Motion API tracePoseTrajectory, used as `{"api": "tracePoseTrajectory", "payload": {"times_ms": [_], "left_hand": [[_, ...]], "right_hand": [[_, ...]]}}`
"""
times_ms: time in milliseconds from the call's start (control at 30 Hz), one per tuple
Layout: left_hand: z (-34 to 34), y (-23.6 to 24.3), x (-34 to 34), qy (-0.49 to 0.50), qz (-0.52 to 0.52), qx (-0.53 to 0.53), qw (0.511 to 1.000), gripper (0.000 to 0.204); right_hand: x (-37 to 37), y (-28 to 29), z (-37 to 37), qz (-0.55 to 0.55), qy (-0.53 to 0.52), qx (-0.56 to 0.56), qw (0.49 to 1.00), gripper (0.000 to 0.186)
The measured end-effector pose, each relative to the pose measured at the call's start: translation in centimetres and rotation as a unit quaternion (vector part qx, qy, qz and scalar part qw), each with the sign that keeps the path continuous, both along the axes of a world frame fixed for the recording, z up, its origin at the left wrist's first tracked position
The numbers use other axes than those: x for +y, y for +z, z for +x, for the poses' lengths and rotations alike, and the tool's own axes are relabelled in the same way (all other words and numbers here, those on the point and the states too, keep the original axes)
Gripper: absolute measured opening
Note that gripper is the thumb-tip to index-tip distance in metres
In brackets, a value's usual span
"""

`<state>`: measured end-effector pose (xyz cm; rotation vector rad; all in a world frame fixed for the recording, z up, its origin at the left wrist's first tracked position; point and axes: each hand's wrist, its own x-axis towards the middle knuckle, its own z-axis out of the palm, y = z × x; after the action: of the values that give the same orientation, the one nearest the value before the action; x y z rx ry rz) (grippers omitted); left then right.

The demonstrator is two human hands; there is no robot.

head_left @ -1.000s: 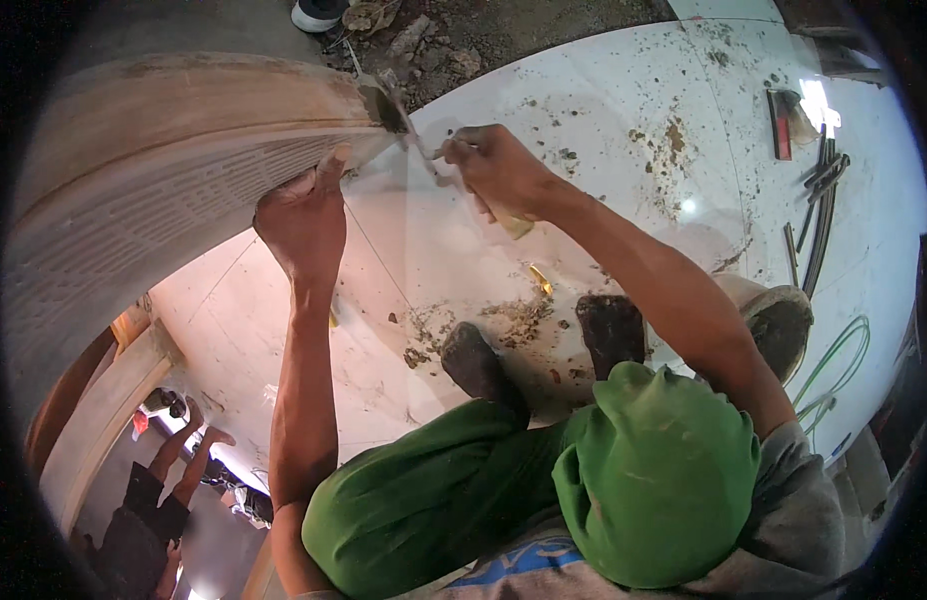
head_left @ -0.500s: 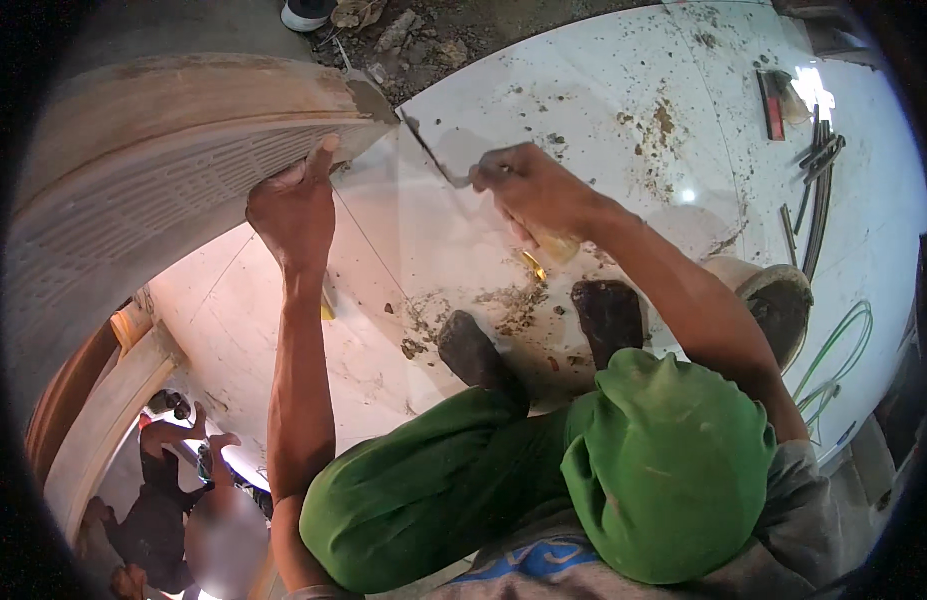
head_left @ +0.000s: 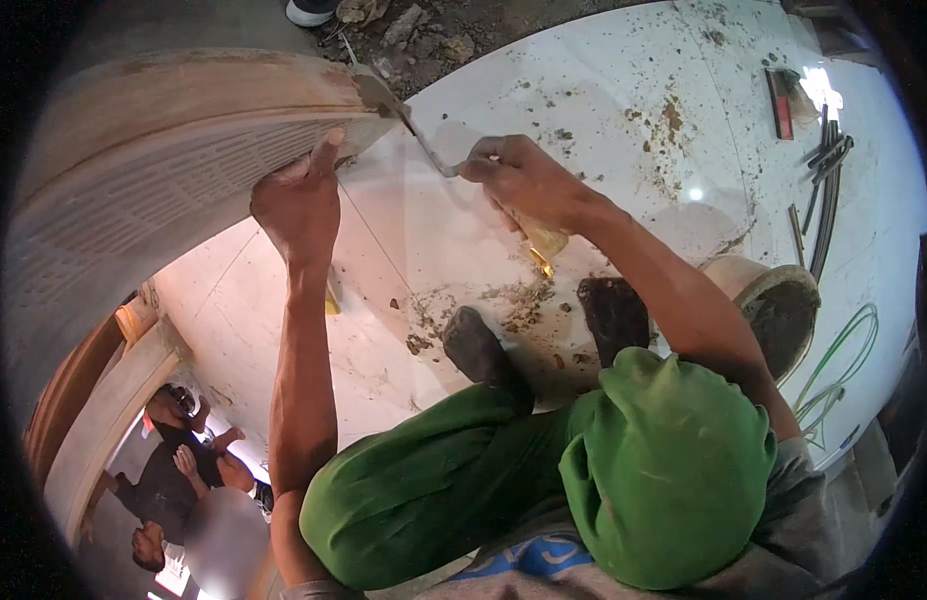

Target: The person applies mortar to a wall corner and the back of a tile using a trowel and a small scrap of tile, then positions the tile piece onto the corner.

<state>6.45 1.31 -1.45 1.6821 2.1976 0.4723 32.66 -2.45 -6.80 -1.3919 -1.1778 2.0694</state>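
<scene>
R hand [head_left: 531, 182] is gripping trowel [head_left: 430, 152], its blade seemingly touching panel's [head_left: 198, 165] right end, nr floor's [head_left: 373, 325] far edge. L hand [head_left: 301, 208] is touching panel's lower edge; can't tell if grasping. Step is prob. trowelling; next stroke is needing steady blade.

L hand [head_left: 299, 203] thumb-out — R hand [head_left: 530, 183] curled

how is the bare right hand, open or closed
Closed: the bare right hand curls around a slim grey metal trowel, which juts out beyond it.

Blue printed lettering [head_left: 528, 557] across a grey shirt [head_left: 798, 520] front, partly hidden, no whole word legible
</scene>
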Motion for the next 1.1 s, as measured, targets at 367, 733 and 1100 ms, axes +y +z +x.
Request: {"api": "tracePoseTrajectory", "payload": {"times_ms": [367,733,1100], "left_hand": [[-0.8,-0.2,-0.1,-0.020,0.053,-0.003,0.998,0.036],[-2.4,-2.3,-0.1,-0.052,0.134,0.050,0.988,0.049],[0.8,0.2,0.1,0.011,-0.001,0.051,0.999,0.042]], "right_hand": [[1.3,1.9,4.2,0.107,-0.011,-0.131,0.986,0.038],[0.8,2.4,3.1,-0.041,0.006,-0.094,0.995,0.036],[-5.1,-5.5,-14.3,-0.098,-0.322,0.187,0.923,0.037]]}}
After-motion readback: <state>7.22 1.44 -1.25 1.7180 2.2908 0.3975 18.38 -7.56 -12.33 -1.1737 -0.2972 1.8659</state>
